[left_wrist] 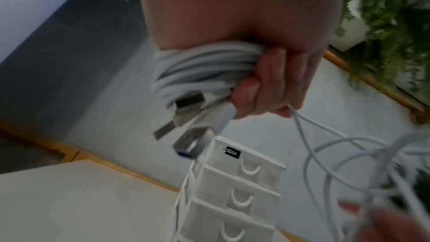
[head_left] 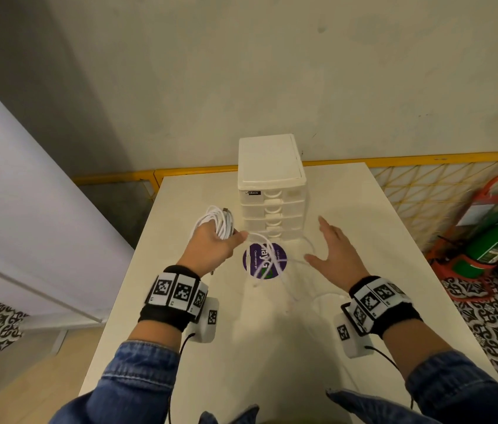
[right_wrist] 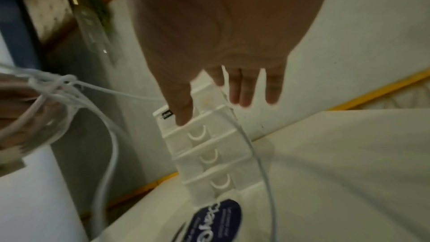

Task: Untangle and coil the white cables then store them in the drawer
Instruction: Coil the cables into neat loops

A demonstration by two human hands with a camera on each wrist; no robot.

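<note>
My left hand (head_left: 211, 246) grips a coiled bundle of white cables (head_left: 218, 223) left of the white drawer unit (head_left: 270, 191); the left wrist view shows the fingers (left_wrist: 267, 84) curled round the coil (left_wrist: 204, 69), with metal USB plugs (left_wrist: 186, 128) sticking out. Loose thin white cable (head_left: 267, 260) trails from that hand across the table to the right. My right hand (head_left: 331, 254) hovers open to the right of the drawers, fingers (right_wrist: 244, 87) straight and holding nothing. All drawers (right_wrist: 204, 146) look closed.
A round purple sticker (head_left: 264, 261) lies on the white table (head_left: 379, 240) in front of the drawers. A yellow rail (head_left: 425, 157) runs behind the table. A green fire extinguisher (head_left: 495, 240) in a red stand sits on the floor at the right.
</note>
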